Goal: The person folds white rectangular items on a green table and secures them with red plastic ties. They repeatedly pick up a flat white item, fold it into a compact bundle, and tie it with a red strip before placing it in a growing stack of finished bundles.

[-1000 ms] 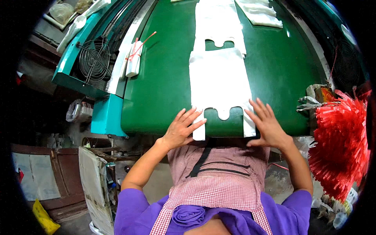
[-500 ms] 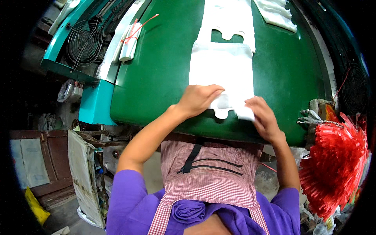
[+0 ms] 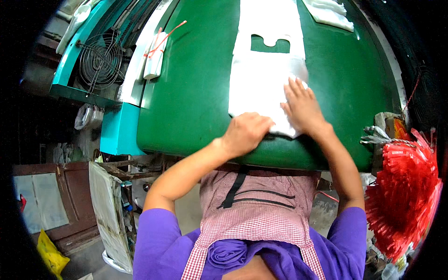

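A white plastic bag stack (image 3: 256, 84) lies flat on the green tabletop (image 3: 186, 93), its near edge close to me. My left hand (image 3: 247, 133) is closed on the near edge of the stack, fingers curled and partly hidden. My right hand (image 3: 303, 105) lies open and flat on the right side of the bags, fingers stretched away from me. Beyond my hands, another white bag layer (image 3: 266, 21) with a notched handle cut-out runs to the far edge, green showing through the cut-out.
A tied white roll (image 3: 155, 58) with a red strip lies at the table's left. More folded white bags (image 3: 329, 14) are at the far right. A bunch of red plastic strips (image 3: 403, 196) hangs by the right corner. A wire-guarded fan (image 3: 99, 60) stands left.
My right hand has left the near right corner, moved up and flattened on the bags. The near handle flap is no longer visible. My left hand has shifted slightly toward me.
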### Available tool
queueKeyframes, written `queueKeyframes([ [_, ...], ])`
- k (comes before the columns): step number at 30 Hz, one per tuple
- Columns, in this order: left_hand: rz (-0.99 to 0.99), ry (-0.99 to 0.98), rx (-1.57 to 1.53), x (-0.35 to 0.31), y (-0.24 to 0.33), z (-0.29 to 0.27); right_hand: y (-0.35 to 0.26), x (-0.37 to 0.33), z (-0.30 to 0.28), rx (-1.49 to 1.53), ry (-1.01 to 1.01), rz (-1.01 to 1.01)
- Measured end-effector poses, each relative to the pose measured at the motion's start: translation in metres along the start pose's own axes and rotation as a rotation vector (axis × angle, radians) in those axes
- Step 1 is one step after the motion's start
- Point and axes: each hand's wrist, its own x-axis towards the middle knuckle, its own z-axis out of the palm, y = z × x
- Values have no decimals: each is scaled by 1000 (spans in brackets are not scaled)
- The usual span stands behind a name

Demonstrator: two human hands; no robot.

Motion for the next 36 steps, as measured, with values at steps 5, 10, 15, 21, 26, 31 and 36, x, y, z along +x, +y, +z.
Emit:
queueKeyframes([
  [5,-406,-297,-149,32,-39,-16,-22,-7,-31,320,-54,-210],
  [10,78,-112,294,11,-5,-22,-20,-22,1,205,-17,-215],
  [15,-90,-262,293,28,-16,-4,-31,-60,-32,612,207,-182],
  [21,-207,-305,-308,27,-51,-24,-11,-58,-17,2191,-128,568],
  [26,-41,-534,-257,-6,-23,-51,5,-35,-12,1905,-226,445],
  [31,57,-471,57,15,-19,-51,11,-45,2,481,0,-495],
  [36,212,-399,175,82,-8,-63,37,-22,-11,303,-87,-621],
])
